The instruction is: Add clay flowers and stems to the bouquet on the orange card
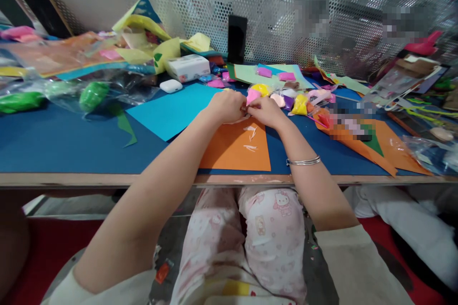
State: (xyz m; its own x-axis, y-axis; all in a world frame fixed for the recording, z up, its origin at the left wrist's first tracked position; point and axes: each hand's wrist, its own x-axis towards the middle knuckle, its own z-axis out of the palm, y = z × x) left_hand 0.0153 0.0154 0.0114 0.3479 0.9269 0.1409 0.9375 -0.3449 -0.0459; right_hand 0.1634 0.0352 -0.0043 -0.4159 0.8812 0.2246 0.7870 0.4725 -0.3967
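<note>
My left hand (231,106) and my right hand (266,111) meet over the far part of an orange paper sheet (229,150). Both have their fingers closed in a pinch, fingertips almost touching; what they hold is hidden or too small to name. Under the fingers shows the edge of a pale, whitish piece (238,120), partly covered by my left hand. Thin white strips (251,147) lie loose on the orange sheet, nearer to me. A bright blue sheet (175,112) lies to the left, beneath my left forearm.
Small packs of coloured clay, one a yellow pack (299,105), sit just beyond my right hand. A white box (188,67), a white earbud case (171,86) and an upright phone (237,39) stand behind. Bagged green clay (93,96) lies left; a clear bottle (397,81) stands right.
</note>
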